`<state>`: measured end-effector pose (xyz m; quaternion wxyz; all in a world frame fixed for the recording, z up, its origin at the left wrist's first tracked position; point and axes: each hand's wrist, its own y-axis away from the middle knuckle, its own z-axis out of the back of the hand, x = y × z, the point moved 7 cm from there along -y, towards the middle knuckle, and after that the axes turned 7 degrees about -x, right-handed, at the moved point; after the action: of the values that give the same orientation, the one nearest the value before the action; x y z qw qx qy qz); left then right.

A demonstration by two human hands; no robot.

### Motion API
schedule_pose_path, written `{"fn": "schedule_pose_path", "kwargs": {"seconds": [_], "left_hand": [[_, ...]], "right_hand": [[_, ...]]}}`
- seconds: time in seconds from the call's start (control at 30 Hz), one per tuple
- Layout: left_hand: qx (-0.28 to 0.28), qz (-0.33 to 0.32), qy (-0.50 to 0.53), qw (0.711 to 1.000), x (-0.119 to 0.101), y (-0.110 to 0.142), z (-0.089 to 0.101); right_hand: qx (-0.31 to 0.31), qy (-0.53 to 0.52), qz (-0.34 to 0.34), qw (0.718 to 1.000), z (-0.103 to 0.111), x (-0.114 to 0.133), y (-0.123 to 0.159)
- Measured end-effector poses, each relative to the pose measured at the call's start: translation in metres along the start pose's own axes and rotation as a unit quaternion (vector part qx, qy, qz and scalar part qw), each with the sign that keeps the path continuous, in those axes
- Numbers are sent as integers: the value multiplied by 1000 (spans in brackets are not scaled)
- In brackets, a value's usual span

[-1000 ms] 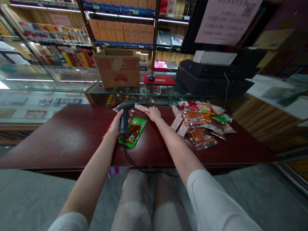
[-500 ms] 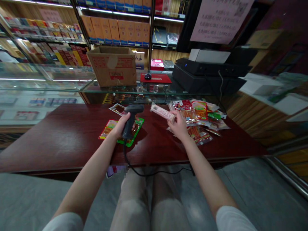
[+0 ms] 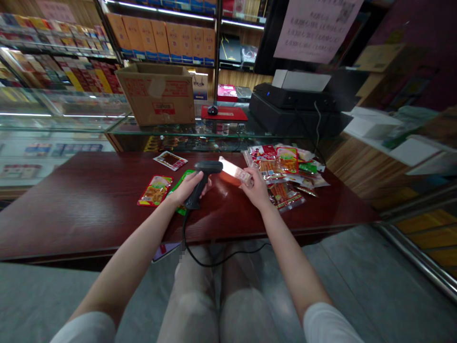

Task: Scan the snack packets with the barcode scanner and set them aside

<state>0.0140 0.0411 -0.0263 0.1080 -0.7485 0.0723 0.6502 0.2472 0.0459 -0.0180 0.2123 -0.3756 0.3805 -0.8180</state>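
Note:
My left hand is wrapped round the grip of a black barcode scanner, whose cable runs down over the table's front edge. Light from the scanner falls on a long, pale snack packet, brightening its near end. My right hand grips the other end of that packet, just in front of the scanner's nose. Under my left hand lies a green packet, partly covered. Left of it are a red and yellow food packet and, farther back, a flat dark-and-white packet.
A pile of snack packets lies right on the dark red table. Behind, a glass counter holds an open cardboard box, a mouse on a red mat and black machines. The scanner cable hangs across my lap.
My left hand has moved the scanner right, up to the pale packet, and its light now shines on it. More of the red and yellow packet shows. The view has shifted slightly.

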Motion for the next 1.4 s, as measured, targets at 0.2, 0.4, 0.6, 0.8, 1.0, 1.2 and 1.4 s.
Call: {"fn": "schedule_pose_path", "kwargs": {"seconds": [0.2, 0.4, 0.6, 0.8, 1.0, 1.2, 1.4], "left_hand": [[-11, 10, -31, 999, 5, 0, 9], [-150, 8, -28, 988, -4, -2, 42], [-278, 9, 7, 961, -12, 0, 75], [-308, 51, 51, 949, 5, 1, 84], [-318, 45, 78, 944, 12, -10, 76], [-317, 32, 149, 936, 19, -29, 66], [-299, 32, 187, 935, 15, -40, 63]], "right_hand": [[-10, 83, -18, 996, 10, 4, -1], [-84, 254, -110, 957, 45, -13, -31], [-57, 301, -151, 940, 59, -35, -38], [49, 275, -71, 958, 46, -16, -27], [65, 268, -9, 961, 21, 23, -47], [286, 170, -60, 941, -86, 40, -42], [389, 219, -197, 873, -138, 15, -36]]}}
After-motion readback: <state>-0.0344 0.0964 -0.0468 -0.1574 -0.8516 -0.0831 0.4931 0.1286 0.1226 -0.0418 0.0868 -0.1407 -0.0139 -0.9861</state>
